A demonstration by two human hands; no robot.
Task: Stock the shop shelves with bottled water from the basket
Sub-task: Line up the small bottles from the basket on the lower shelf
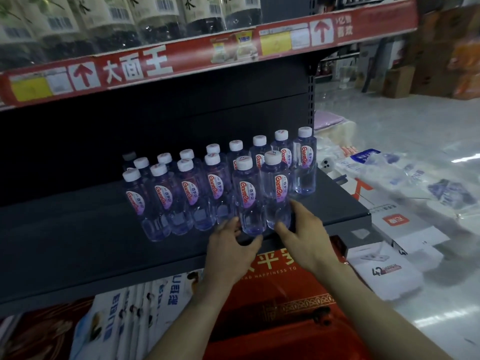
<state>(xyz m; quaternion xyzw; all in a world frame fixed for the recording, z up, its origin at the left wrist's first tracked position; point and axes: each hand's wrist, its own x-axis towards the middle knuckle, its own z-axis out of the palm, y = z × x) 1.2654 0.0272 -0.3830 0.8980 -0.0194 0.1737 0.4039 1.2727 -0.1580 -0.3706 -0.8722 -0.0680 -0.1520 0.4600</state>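
Observation:
Several clear water bottles with white caps and red-purple labels stand in two rows on the dark shelf (78, 229). Two bottles stand at the front right of the group. My left hand (231, 240) curls around the base of the left one (248, 196), thumb on its right side. My right hand (301, 227) holds the base of the right one (276, 188), fingers wrapped behind it. Both bottles are upright and touch each other, near the shelf's front edge. No basket is in view.
A red price strip (181, 61) edges the shelf above, which carries large dark bottles (155, 19). Below are white packets (145, 302) and a red box (280, 302). Plastic wrap and cartons (389, 222) lie on the floor to the right.

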